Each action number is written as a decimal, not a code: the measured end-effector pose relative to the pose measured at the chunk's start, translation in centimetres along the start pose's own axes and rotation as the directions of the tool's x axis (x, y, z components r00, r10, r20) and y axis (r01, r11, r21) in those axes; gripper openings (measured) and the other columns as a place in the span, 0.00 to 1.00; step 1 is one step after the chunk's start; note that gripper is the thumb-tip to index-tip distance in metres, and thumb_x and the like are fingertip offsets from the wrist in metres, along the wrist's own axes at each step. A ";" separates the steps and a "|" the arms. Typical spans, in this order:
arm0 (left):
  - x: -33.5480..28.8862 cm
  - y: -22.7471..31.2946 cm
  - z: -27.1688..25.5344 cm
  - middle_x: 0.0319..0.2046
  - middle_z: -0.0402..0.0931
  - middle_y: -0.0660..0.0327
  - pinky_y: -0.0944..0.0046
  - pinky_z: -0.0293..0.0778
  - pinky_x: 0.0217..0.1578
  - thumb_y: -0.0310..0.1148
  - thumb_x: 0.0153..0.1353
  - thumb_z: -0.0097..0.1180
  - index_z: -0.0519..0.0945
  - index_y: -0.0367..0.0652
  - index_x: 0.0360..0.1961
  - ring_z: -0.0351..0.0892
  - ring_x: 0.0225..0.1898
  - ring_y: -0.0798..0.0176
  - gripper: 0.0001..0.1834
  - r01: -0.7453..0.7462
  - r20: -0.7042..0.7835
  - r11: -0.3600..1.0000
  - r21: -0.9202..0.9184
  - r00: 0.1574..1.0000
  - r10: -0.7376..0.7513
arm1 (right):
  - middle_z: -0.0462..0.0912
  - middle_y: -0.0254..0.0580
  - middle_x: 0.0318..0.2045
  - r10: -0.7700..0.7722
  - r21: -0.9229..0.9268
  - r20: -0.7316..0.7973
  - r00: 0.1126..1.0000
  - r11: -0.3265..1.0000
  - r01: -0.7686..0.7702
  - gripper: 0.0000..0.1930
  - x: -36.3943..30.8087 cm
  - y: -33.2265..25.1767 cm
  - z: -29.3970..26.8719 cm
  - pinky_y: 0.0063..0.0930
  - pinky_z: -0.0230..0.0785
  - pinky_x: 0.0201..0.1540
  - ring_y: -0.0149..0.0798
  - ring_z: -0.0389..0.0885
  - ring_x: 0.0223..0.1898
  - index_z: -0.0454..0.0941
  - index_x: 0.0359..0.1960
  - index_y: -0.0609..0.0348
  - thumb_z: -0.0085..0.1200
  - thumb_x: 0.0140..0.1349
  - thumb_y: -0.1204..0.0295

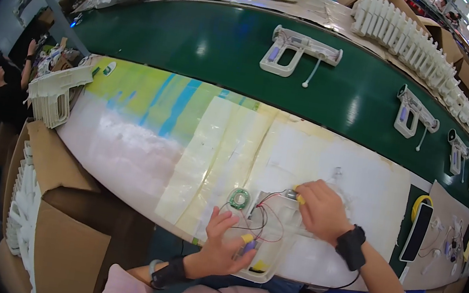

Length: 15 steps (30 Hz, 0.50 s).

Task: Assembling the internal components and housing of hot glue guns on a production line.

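A translucent white plastic shell half lies near the table's front edge, with red and black wires looping over it. My left hand is over its left side, fingers spread, one yellow-capped finger touching a purple cylindrical battery in the shell. My right hand is at the shell's far end, its yellow-capped fingers pinched at a small silver cylindrical part with wires. A green ring-shaped circuit board lies left of the shell, beyond my left hand.
A green conveyor belt across the table carries several gun-shaped shells with wiring. Stacked shells stand left and far right. A cardboard box is at lower left. A phone and yellow tape roll lie right.
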<state>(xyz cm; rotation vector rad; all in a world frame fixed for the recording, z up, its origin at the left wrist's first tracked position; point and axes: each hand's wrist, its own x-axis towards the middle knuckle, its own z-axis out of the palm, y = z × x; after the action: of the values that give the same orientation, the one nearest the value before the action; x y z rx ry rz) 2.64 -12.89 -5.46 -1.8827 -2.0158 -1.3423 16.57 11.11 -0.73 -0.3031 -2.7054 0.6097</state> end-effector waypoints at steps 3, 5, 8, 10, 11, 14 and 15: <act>0.2 -0.5 -0.9 0.56 0.67 0.43 0.35 0.54 0.67 0.25 0.54 0.61 0.77 0.42 0.44 0.64 0.61 0.38 0.15 0.056 -0.187 0.984 -0.169 0.978 -0.088 | 0.78 0.47 0.38 0.090 0.215 0.090 0.992 0.971 -0.108 0.13 0.6 1.5 -1.8 0.38 0.72 0.44 0.52 0.77 0.40 0.77 0.43 0.61 0.56 0.55 0.79; 0.9 -2.0 -3.0 0.55 0.73 0.44 0.37 0.55 0.67 0.15 0.55 0.49 0.77 0.40 0.46 0.67 0.61 0.38 0.18 0.208 -0.146 0.907 -0.365 0.950 -0.276 | 0.78 0.47 0.41 0.143 0.272 0.213 0.966 0.941 -0.200 0.13 0.8 1.5 -3.4 0.37 0.71 0.47 0.51 0.76 0.44 0.77 0.43 0.61 0.57 0.54 0.79; 5.2 -4.4 -5.8 0.64 0.67 0.52 0.38 0.55 0.67 0.17 0.54 0.51 0.75 0.43 0.51 0.65 0.65 0.44 0.22 0.226 0.359 0.966 -0.129 0.918 -0.167 | 0.76 0.47 0.43 0.139 0.204 0.297 0.945 0.957 -0.205 0.16 1.1 1.8 -4.2 0.37 0.70 0.50 0.50 0.75 0.46 0.77 0.43 0.61 0.59 0.51 0.79; 6.9 -4.2 -5.3 0.64 0.68 0.55 0.38 0.52 0.68 0.19 0.54 0.55 0.76 0.46 0.51 0.63 0.67 0.47 0.22 0.160 0.483 0.981 -0.109 0.871 -0.088 | 0.76 0.46 0.41 0.167 0.027 0.343 0.924 0.982 -0.188 0.18 1.1 1.7 -4.6 0.37 0.70 0.49 0.49 0.75 0.44 0.77 0.45 0.60 0.60 0.49 0.78; 7.2 -3.9 -5.1 0.64 0.69 0.58 0.39 0.50 0.69 0.22 0.54 0.59 0.77 0.48 0.51 0.62 0.68 0.50 0.21 0.084 0.599 0.993 -0.088 0.801 -0.015 | 0.75 0.45 0.39 0.138 -0.050 0.325 0.936 0.990 -0.128 0.20 1.1 2.0 -4.3 0.38 0.70 0.47 0.49 0.75 0.42 0.77 0.45 0.59 0.60 0.47 0.77; 7.2 -3.1 -4.3 0.63 0.70 0.60 0.40 0.46 0.70 0.30 0.52 0.67 0.79 0.50 0.49 0.63 0.68 0.54 0.21 0.100 0.572 0.993 -0.059 0.819 -0.049 | 0.76 0.45 0.37 0.114 -0.241 0.308 0.945 0.970 -0.038 0.20 0.9 1.7 -4.3 0.39 0.71 0.45 0.49 0.76 0.39 0.77 0.45 0.59 0.61 0.46 0.77; 6.9 -3.1 -3.7 0.63 0.70 0.60 0.40 0.46 0.70 0.30 0.52 0.67 0.79 0.50 0.49 0.63 0.68 0.54 0.21 0.096 0.577 0.992 -0.080 0.816 -0.032 | 0.76 0.45 0.37 0.136 -0.253 0.309 0.941 0.966 -0.057 0.20 0.6 1.1 -4.6 0.39 0.71 0.45 0.49 0.76 0.39 0.77 0.45 0.59 0.61 0.46 0.77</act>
<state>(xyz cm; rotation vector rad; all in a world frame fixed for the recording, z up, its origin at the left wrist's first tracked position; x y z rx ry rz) -3.44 -9.44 -0.80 -2.5347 -2.3099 -0.9735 17.89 13.98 2.89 -0.4343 -3.1068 0.3830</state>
